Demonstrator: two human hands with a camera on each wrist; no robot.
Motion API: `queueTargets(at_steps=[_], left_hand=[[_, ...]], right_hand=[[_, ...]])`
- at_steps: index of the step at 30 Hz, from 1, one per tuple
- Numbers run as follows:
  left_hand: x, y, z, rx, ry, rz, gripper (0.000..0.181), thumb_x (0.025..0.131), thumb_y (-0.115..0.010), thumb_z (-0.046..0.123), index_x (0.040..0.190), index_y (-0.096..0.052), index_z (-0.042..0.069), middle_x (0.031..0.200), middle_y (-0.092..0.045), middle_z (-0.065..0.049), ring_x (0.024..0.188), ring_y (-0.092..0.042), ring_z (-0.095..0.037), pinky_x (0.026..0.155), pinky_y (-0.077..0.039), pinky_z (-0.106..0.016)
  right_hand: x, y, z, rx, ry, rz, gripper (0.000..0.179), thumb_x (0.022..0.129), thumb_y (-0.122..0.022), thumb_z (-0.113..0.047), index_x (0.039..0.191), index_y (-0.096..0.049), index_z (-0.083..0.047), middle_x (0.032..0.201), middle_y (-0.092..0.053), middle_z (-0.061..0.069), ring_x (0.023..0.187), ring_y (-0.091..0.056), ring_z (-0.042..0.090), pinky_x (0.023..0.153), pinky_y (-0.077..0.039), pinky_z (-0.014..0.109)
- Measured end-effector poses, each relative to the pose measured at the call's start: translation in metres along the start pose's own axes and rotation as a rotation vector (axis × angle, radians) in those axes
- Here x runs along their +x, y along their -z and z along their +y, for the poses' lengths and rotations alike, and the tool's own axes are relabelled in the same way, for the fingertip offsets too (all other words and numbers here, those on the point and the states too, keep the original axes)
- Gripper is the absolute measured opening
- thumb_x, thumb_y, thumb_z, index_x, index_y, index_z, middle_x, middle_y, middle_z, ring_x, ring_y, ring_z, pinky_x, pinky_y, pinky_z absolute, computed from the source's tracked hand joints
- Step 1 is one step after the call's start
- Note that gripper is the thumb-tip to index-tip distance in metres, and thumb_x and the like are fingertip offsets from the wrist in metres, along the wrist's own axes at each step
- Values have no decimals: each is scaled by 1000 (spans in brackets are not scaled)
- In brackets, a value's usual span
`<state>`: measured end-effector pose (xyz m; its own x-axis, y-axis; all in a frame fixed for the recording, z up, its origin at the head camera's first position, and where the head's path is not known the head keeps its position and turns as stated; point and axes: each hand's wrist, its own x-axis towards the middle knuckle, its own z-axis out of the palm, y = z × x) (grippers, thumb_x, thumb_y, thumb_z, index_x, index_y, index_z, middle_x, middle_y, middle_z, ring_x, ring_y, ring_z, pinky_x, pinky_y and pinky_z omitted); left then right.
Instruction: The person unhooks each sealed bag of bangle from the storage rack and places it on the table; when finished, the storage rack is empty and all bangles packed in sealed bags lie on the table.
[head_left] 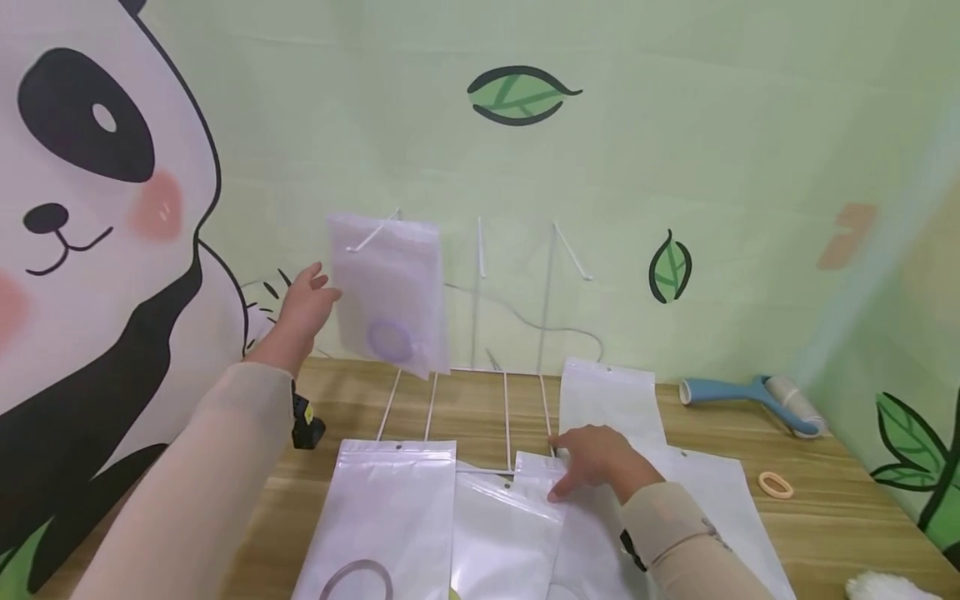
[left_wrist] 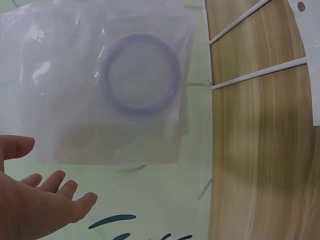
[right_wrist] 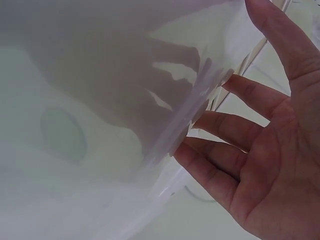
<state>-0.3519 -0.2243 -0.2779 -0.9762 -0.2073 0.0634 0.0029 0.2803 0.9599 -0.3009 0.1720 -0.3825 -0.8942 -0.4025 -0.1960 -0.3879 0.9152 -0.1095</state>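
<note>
A clear zip bag (head_left: 378,287) with a purple ring (left_wrist: 141,75) inside hangs from the left hook (head_left: 372,231) of a white wire rack. Just left of that bag is my left hand (head_left: 306,300), its fingers loosely spread and apart from it. My right hand (head_left: 596,457) reaches over the flat bags on the table. In the right wrist view its fingertips (right_wrist: 181,150) meet the top edge of a glossy bag (right_wrist: 100,125), with the thumb apart from the fingers. A bag with a pinkish ring (head_left: 375,479) and a tilted bag (head_left: 502,533) lie in front.
Two more rack hooks (head_left: 482,250) stick out to the right. More bags (head_left: 611,392) lie at the right. Beyond them are a blue-handled lint roller (head_left: 720,391), a peach oval ring (head_left: 776,485) and a white fluffy item (head_left: 885,586). A black object (head_left: 307,429) stands near my left forearm.
</note>
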Motion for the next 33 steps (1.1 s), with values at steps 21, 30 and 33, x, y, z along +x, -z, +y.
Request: queueTargets(at_steps=[21, 30, 33], left_hand=[[-16, -4, 23, 126, -159, 490, 44, 94, -65, 44, 120, -62, 8, 118, -55, -5, 94, -51, -14, 74, -46, -26], [-27, -3, 23, 226, -239, 455, 43, 97, -60, 45, 115, -67, 6, 118, -58, -8, 84, -52, -17, 65, -45, -28], [-32, -3, 21, 219, -280, 455, 42, 99, -57, 44, 116, -67, 7, 118, -60, -6, 78, -50, -16, 62, -42, -27]], right_hand=[[0, 0, -1, -7, -31, -7, 77, 68, -88, -43, 133, -63, -10, 129, -65, 12, 122, -57, 37, 101, -44, 53], [-1, 0, -2, -8, -33, -11, 77, 68, -88, -43, 133, -63, -10, 129, -65, 11, 122, -57, 36, 101, -43, 53], [-1, 0, -2, -8, -35, -13, 77, 69, -88, -44, 133, -63, -10, 130, -65, 11, 122, -57, 36, 101, -43, 53]])
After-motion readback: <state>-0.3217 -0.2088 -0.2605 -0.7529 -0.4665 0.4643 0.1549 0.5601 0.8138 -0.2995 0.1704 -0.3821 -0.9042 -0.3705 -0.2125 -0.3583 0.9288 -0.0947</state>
